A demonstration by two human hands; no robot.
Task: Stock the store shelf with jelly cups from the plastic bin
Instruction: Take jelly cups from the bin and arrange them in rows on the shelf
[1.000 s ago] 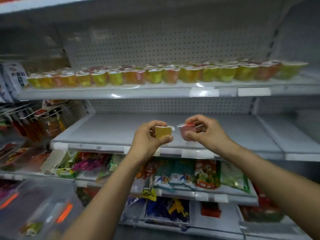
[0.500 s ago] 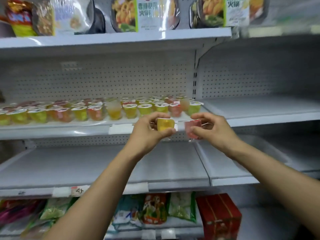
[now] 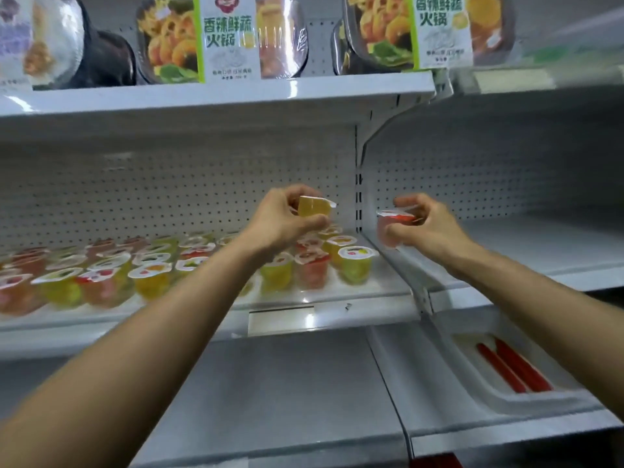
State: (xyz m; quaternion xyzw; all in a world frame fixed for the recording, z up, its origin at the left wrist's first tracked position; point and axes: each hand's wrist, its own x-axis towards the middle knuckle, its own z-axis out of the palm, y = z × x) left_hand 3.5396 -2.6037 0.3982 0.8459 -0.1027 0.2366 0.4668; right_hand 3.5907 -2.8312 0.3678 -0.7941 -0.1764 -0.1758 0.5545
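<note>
The store shelf point(image 3: 337, 314) lies below both my hands. Half a second ago I held the two cups close together in front of its front edge; since then my hands have drawn apart and reached in over it. Above my hands, the hot pot packs point(image 3: 223, 38) on the upper shelf point(image 3: 216, 96) show larger than before. Their green lettering reads 香辣鲜蔬火锅, while the small print under it is too blurred to read.

Below and to the left of my left hand point(image 3: 287, 221), the stocked jelly cups point(image 3: 152, 275) stand upright in rows, in yellow, green and red. The row ends just beneath my left wrist. Down past my right forearm, a white tray point(image 3: 472, 383) on the lower shelf holds red sticks point(image 3: 513, 369).

My left hand grips a yellow jelly cup point(image 3: 312, 207) between thumb and curled fingers, tilted, above the right end of the rows. My right hand point(image 3: 425, 228) pinches a red jelly cup point(image 3: 393, 228) by its rim and side, roughly upright, over the seam where the next shelf bay begins. The labels on the cup lids are too small to read.
</note>
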